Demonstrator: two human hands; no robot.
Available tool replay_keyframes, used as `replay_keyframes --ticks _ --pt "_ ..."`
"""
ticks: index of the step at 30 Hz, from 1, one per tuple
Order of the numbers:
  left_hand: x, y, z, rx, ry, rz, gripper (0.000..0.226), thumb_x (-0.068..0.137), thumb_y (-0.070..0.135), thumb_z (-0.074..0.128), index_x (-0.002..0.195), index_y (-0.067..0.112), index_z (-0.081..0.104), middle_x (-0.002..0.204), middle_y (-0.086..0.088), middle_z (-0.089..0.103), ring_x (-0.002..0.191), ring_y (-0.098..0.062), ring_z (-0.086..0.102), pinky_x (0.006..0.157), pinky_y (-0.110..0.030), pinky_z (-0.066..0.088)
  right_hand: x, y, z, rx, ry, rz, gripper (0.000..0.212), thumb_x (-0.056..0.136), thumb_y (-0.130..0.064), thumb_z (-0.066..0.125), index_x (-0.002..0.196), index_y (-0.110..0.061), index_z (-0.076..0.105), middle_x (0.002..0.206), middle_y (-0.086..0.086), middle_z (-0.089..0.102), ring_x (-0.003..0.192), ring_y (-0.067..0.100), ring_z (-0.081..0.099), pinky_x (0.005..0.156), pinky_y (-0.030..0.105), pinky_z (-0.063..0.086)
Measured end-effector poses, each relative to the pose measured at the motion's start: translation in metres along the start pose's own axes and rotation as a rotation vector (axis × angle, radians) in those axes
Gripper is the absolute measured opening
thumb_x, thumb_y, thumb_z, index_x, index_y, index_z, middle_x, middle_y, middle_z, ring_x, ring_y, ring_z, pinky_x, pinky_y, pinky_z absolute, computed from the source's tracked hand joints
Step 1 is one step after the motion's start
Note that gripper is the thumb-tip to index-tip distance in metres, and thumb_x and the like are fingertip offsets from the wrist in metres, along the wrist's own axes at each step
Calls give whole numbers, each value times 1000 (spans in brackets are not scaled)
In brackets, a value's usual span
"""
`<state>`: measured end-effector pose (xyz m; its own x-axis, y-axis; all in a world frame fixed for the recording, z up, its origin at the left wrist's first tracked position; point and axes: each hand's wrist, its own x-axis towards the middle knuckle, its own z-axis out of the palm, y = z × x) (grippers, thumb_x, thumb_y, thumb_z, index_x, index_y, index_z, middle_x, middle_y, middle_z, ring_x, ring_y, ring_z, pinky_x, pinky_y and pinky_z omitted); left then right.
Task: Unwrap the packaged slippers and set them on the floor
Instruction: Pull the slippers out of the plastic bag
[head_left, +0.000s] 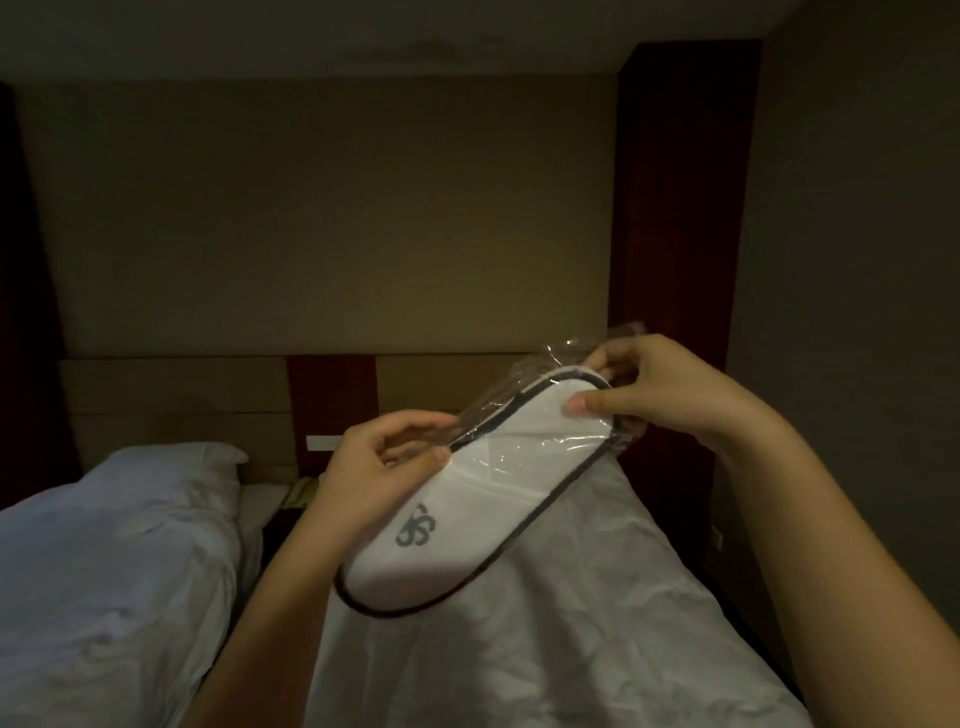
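A flat white slipper pack (467, 509) with dark piping and a grey logo is held up in the air over the bed, slanting from lower left to upper right. Clear plastic wrap (550, 384) covers its upper half and is bunched at the top end; the lower half sticks out bare. My left hand (379, 467) grips the slipper's left edge at the middle, thumb on the plastic. My right hand (654, 389) pinches the top end through the wrap, thumb pressed on the white fabric. Whether one or two slippers lie stacked I cannot tell.
Two beds with rumpled white covers lie below: one (545, 649) directly under the slippers, another (114, 561) at the left with a pillow (171, 457). A narrow dark gap with a nightstand (291, 499) separates them. A wooden headboard (176, 400) and beige wall stand behind.
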<state>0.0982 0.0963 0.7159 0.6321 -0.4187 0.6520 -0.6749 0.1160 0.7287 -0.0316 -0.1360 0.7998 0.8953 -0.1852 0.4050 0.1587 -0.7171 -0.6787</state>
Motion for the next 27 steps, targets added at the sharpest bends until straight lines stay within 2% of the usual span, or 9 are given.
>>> replay_keyframes --ticks 6,10,14,17,18,20,22,25,27 --pt "-8 -24 -27 104 16 -60 23 82 19 68 90 40 74 95 20 74 91 -1 69 77 -14 53 -5 5 -10 461 192 -43 24 57 -29 77 72 -17 62 68 -4 67 60 7 62 52 18 50" --pt "-12 -36 -34 58 77 -105 22 87 17 61 92 35 74 95 11 75 91 -8 70 79 -22 56 -2 13 -8 642 339 -26 20 63 -33 72 70 -19 60 61 -10 65 53 3 59 47 15 47" --pt "-8 -34 -36 -261 397 -143 17 88 28 60 103 30 66 102 1 74 90 -14 71 69 -27 58 -3 27 -3 824 460 -14 25 64 -40 72 78 -21 63 77 -8 67 65 6 63 58 21 51" --pt "0 -30 -39 -480 438 -203 21 90 35 57 108 25 62 103 -3 73 93 -26 70 78 -42 58 -4 39 9 949 495 12 23 72 -40 68 84 -22 63 79 -7 65 61 3 62 51 19 48" --pt "2 -29 -38 -476 431 -202 18 91 34 56 104 24 65 99 -3 74 93 -27 70 79 -44 58 -5 42 16 975 485 28 22 78 -38 65 88 -19 62 78 -6 62 55 2 58 43 16 43" --pt "7 -22 -37 -439 463 -167 17 94 30 54 97 22 68 88 2 74 83 -16 71 69 -33 60 -8 48 26 980 426 81 22 87 -33 58 100 -15 62 80 -4 61 54 2 55 40 15 39" --pt "10 -17 -40 -391 484 -120 18 95 28 51 97 20 67 80 7 73 71 -6 69 59 -23 58 -12 54 33 924 334 124 24 89 -32 56 104 -15 66 82 -5 69 67 6 62 55 21 50" --pt "8 -18 -52 -289 506 -101 17 94 25 53 95 18 68 78 5 73 69 -9 68 62 -27 57 -18 63 38 753 265 144 33 75 -40 64 99 -18 71 82 -3 74 76 14 67 70 32 54" --pt "6 -24 -68 -263 553 -94 15 94 22 54 93 14 67 77 2 74 65 -10 69 58 -24 57 -20 68 37 758 321 160 23 82 -32 63 96 -15 70 74 -3 75 68 10 69 58 25 56"
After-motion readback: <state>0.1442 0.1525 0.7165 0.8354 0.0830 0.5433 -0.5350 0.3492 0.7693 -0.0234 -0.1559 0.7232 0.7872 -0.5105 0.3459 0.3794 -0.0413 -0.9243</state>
